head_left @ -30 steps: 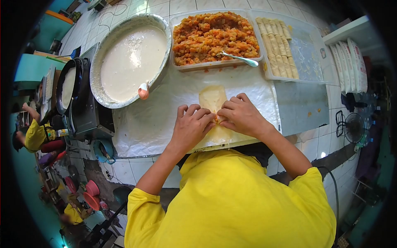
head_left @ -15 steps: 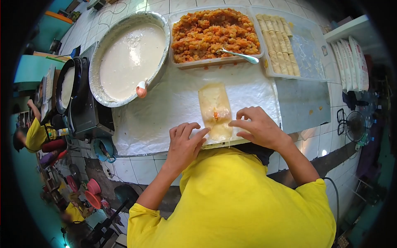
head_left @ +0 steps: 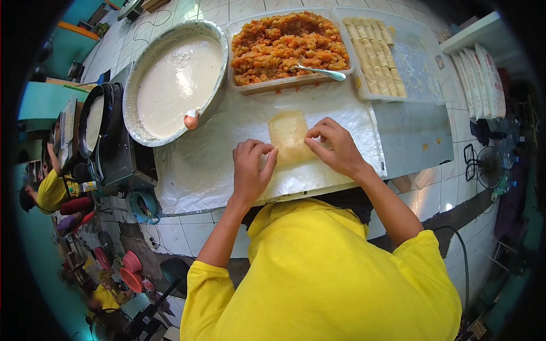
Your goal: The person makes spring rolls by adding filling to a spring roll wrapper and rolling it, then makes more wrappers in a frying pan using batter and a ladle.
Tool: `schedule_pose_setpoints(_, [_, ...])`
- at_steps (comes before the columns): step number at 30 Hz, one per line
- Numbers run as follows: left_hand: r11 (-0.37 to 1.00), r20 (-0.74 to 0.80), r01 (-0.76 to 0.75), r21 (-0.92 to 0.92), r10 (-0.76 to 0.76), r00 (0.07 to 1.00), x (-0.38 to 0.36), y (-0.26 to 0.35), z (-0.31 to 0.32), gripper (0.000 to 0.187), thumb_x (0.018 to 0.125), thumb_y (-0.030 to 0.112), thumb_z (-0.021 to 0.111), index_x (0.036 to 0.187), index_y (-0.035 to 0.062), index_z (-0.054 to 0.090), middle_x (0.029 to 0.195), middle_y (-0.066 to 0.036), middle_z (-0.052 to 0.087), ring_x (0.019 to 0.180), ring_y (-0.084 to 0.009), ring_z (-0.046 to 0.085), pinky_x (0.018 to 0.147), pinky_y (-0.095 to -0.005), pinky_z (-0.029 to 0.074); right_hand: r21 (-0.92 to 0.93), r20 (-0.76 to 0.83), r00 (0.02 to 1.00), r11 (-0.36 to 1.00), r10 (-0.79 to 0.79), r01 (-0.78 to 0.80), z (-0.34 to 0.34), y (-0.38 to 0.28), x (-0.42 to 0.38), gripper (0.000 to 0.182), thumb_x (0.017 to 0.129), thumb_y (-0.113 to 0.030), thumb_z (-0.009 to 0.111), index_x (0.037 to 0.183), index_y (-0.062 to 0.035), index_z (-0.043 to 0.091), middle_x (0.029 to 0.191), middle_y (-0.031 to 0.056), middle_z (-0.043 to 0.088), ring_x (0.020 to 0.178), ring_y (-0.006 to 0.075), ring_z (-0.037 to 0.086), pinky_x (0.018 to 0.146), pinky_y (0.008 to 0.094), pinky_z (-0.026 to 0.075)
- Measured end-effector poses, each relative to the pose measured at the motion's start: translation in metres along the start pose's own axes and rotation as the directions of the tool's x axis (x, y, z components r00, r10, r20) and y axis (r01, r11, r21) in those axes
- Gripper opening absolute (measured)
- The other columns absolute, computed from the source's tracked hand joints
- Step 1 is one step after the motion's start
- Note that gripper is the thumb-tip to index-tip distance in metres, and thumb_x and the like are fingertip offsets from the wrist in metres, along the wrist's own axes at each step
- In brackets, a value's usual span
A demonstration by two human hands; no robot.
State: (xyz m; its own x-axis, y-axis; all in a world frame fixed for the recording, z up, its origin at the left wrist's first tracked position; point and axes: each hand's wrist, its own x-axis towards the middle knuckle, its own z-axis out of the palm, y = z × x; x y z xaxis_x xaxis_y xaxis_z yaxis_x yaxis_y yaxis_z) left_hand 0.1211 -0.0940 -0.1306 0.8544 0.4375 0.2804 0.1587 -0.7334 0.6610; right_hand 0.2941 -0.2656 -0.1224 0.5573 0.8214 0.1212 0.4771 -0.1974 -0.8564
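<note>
A thin, pale spring roll wrapper [head_left: 287,126] lies on the white plastic-covered work surface in front of me. Its near part is folded over, and the filling is hidden beneath. My left hand [head_left: 253,169] pinches the wrapper's left side between thumb and index finger. On the opposite side, my right hand [head_left: 336,149] has its thumb and index finger closed at the wrapper's right edge. Beyond it stands a clear tub of orange chopped filling [head_left: 287,48], with a spoon [head_left: 321,71] resting in it.
A large basin of white batter [head_left: 179,85] stands left, a ladle-like brown piece [head_left: 191,119] at its rim. Rolled spring rolls [head_left: 375,57] line a clear plastic tray [head_left: 418,62] at the back right. A black pan [head_left: 94,120] sits far left, near a person in yellow [head_left: 51,190].
The wrapper's near end has been folded away from me, covering the filling that showed before. Both hands have moved forward with it, and their fingers have closed at its sides.
</note>
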Motion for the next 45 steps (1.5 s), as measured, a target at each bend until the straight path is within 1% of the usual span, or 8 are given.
schedule_pose_setpoints(4, [0.996, 0.033, 0.085, 0.016, -0.086, 0.996, 0.009, -0.007, 0.006, 0.010, 0.087, 0.016, 0.074, 0.089, 0.0070, 0.070, 0.086, -0.006, 0.063, 0.088, -0.0266, 0.058, 0.085, -0.0396, 0.042, -0.106, 0.016, 0.999, 0.994, 0.043, -0.041, 0.004, 0.011, 0.003, 0.015, 0.088, -0.013, 0.073, 0.100, -0.0040, 0.071, 0.095, 0.0087, 0.065, 0.083, 0.0275, 0.063, 0.071, 0.0377, 0.052])
schedule_pose_setpoints(7, [0.991, 0.057, 0.122, 0.054, -0.125, 0.991, 0.010, -0.005, 0.005, 0.012, 0.087, 0.016, 0.074, 0.089, 0.0055, 0.070, 0.087, -0.007, 0.064, 0.089, -0.0269, 0.058, 0.085, -0.0393, 0.044, -0.307, -0.095, 0.976, 0.939, -0.194, 0.157, 0.004, 0.002, -0.002, 0.019, 0.087, -0.013, 0.074, 0.105, -0.0068, 0.071, 0.097, 0.0058, 0.066, 0.086, 0.0248, 0.063, 0.077, 0.0374, 0.050])
schedule_pose_setpoints(10, [0.985, 0.080, 0.154, 0.072, -0.160, 0.984, 0.012, -0.003, 0.004, 0.013, 0.087, 0.016, 0.075, 0.090, 0.0042, 0.070, 0.088, -0.008, 0.064, 0.090, -0.0269, 0.059, 0.086, -0.0391, 0.045, -0.449, 0.063, 0.886, 0.780, -0.459, 0.436, 0.006, -0.014, -0.017, 0.030, 0.086, -0.016, 0.075, 0.114, -0.0116, 0.069, 0.104, 0.0012, 0.065, 0.096, 0.0190, 0.062, 0.086, 0.0362, 0.044])
schedule_pose_setpoints(15, [0.972, 0.110, 0.233, 0.039, -0.236, 0.965, 0.012, -0.002, 0.001, 0.015, 0.086, 0.014, 0.075, 0.096, 0.0044, 0.068, 0.088, -0.008, 0.064, 0.090, -0.0271, 0.059, 0.086, -0.0396, 0.045, -0.547, 0.168, 0.872, 0.693, -0.459, 0.470, 0.020, -0.006, -0.017, 0.034, 0.084, -0.025, 0.075, 0.113, -0.0093, 0.067, 0.106, 0.0014, 0.063, 0.100, 0.0172, 0.059, 0.087, 0.0346, 0.043])
schedule_pose_setpoints(21, [0.952, 0.030, -0.143, 0.272, 0.140, 0.990, -0.010, 0.031, 0.000, 0.029, 0.087, 0.016, 0.076, 0.114, 0.0069, 0.068, 0.106, -0.008, 0.065, 0.103, -0.0268, 0.059, 0.091, -0.0404, 0.043, -0.569, 0.211, 0.868, 0.666, -0.449, 0.482, 0.017, -0.009, -0.009, 0.028, 0.084, -0.026, 0.073, 0.105, -0.0090, 0.066, 0.096, 0.0017, 0.059, 0.094, 0.0178, 0.058, 0.083, 0.0336, 0.042])
schedule_pose_setpoints(30, [0.846, 0.385, -0.284, 0.452, 0.102, 0.917, 0.004, 0.030, 0.002, 0.046, 0.085, 0.027, 0.077, 0.125, 0.0087, 0.065, 0.117, -0.006, 0.064, 0.112, -0.0231, 0.055, 0.096, -0.0387, 0.039, -0.638, 0.344, 0.863, 0.583, -0.369, 0.503, 0.015, -0.010, -0.003, 0.028, 0.085, -0.029, 0.069, 0.105, -0.0083, 0.066, 0.091, 0.0019, 0.059, 0.091, 0.0191, 0.057, 0.080, 0.0326, 0.042])
schedule_pose_setpoints(37, [0.896, 0.197, -0.203, 0.395, 0.133, 0.971, -0.001, 0.034, -0.009, 0.043, 0.085, 0.026, 0.077, 0.121, 0.0073, 0.064, 0.115, -0.007, 0.063, 0.113, -0.0237, 0.055, 0.096, -0.0401, 0.040, -0.503, 0.216, 0.901, 0.747, -0.377, 0.434, -0.004, -0.017, -0.008, 0.039, 0.082, -0.027, 0.077, 0.115, -0.0096, 0.065, 0.107, 0.0040, 0.063, 0.099, 0.0214, 0.059, 0.086, 0.0359, 0.044])
schedule_pose_setpoints(45, [0.913, 0.429, -0.308, 0.267, 0.173, 0.886, 0.017, 0.019, -0.008, 0.033, 0.088, 0.020, 0.074, 0.117, 0.0071, 0.065, 0.112, -0.005, 0.066, 0.108, -0.0240, 0.058, 0.095, -0.0386, 0.041, -0.505, 0.351, 0.903, 0.762, -0.248, 0.405, 0.007, -0.005, -0.004, 0.027, 0.087, -0.023, 0.075, 0.109, -0.0102, 0.066, 0.104, 0.0037, 0.064, 0.101, 0.0215, 0.060, 0.088, 0.0371, 0.044])
